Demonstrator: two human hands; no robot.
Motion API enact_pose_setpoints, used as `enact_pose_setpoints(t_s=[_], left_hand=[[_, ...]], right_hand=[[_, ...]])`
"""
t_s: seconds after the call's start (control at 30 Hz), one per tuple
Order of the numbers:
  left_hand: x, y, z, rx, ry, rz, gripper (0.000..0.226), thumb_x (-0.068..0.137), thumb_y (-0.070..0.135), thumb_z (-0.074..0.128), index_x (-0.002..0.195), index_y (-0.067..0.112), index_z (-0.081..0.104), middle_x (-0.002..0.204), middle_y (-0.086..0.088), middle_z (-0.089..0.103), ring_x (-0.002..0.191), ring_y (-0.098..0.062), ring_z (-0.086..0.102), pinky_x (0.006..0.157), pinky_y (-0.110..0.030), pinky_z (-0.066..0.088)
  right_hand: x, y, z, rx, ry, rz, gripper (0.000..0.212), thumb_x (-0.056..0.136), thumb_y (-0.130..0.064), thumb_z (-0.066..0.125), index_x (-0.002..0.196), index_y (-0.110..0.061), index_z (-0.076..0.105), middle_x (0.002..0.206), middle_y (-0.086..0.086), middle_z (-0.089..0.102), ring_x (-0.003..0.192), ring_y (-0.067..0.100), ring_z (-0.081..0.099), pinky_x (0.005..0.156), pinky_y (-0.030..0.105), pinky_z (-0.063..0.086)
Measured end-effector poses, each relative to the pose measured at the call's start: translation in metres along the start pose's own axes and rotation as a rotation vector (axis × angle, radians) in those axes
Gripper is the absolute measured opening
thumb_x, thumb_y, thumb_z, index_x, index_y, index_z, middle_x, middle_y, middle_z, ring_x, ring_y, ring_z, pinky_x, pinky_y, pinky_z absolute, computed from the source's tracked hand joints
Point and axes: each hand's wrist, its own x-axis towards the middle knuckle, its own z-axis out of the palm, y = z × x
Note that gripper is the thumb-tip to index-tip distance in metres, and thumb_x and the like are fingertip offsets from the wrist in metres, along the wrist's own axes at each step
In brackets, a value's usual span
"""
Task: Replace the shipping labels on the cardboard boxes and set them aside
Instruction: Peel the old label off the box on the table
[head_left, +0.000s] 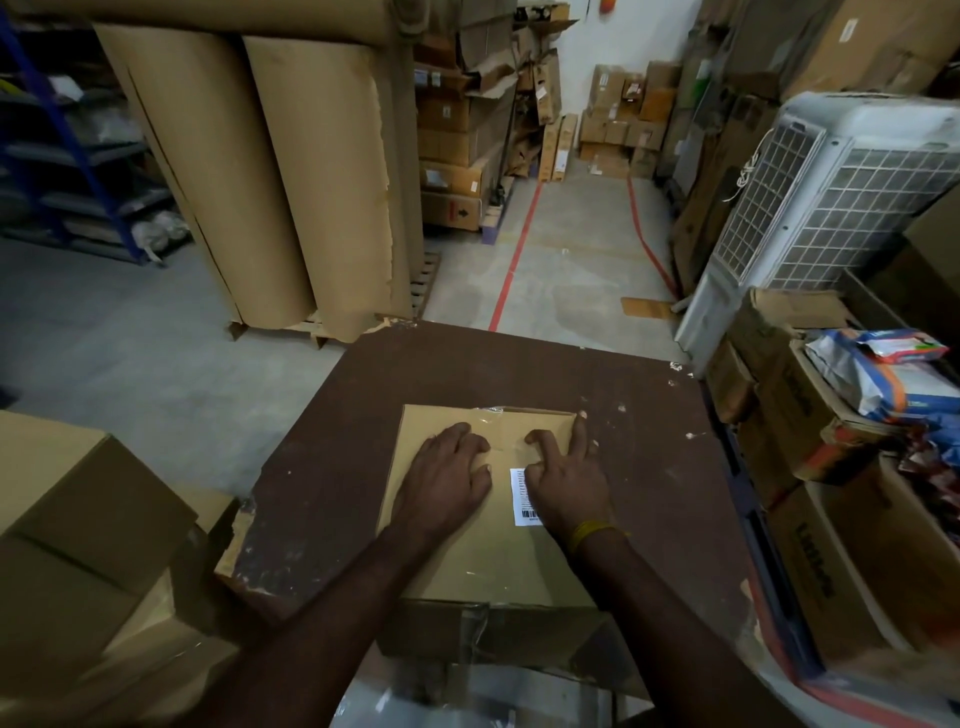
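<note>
You had the flat brown cardboard box lying on the scuffed dark-brown surface, your left hand pressed flat to steady it while your right hand, fingers partly curled, smoothed the white barcode label down.

Two bare forearms are seen, entering from the near edge; no sleeves are worn on either, and both are uncovered as far as the near edge; the left hand is shown without rings, watch or glove; the right hand is likewise ungloved and ringless; a thin yellow thread band is worn around the right wrist, wound in several strands; short, unpainted fingernails can be made out on both hands.
</note>
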Motion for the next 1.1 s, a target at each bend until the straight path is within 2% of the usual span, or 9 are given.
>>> enact_pose_setpoints(t_s=[0.4,0.53,0.87,1.1], left_hand=[[0.0002,0.0007,0.0,0.01,0.004,0.02,0.036,0.092,0.033,0.052,0.125,0.019,0.056,0.136,-0.001,0.05,0.125,-0.02,0.049,0.111,-0.035,0.031],[0.001,0.0,0.0007,0.013,-0.002,0.019,0.036,0.091,0.034,0.051,0.124,0.018,0.056,0.135,-0.002,0.05,0.124,-0.02,0.049,0.112,-0.035,0.031],[0.0004,0.0002,0.0011,0.028,0.01,0.029,0.037,0.091,0.036,0.05,0.122,0.018,0.056,0.132,-0.002,0.052,0.12,-0.02,0.051,0.108,-0.035,0.035],[-0.0008,0.0003,0.0014,0.022,0.027,0.029,0.034,0.092,0.033,0.054,0.123,0.018,0.056,0.133,-0.001,0.052,0.119,-0.019,0.051,0.108,-0.033,0.032]], right_hand=[[-0.002,-0.0006,-0.0016,-0.013,-0.003,-0.02,0.035,0.099,-0.033,0.04,0.134,-0.038,0.04,0.164,0.019,-0.011,0.147,0.05,0.015,0.107,0.052,0.04],[-0.0012,0.0002,-0.0015,-0.015,-0.021,-0.033,0.043,0.1,-0.035,0.037,0.142,-0.041,0.035,0.164,0.017,-0.016,0.148,0.05,0.011,0.11,0.052,0.037],[-0.0028,-0.0006,-0.0035,0.005,-0.036,-0.025,0.043,0.101,-0.036,0.036,0.144,-0.042,0.034,0.165,0.016,-0.015,0.149,0.049,0.008,0.112,0.053,0.035],[-0.0035,-0.0011,-0.0049,0.01,-0.038,-0.023,0.041,0.102,-0.035,0.035,0.142,-0.041,0.035,0.165,0.015,-0.013,0.149,0.047,0.008,0.111,0.054,0.037]])
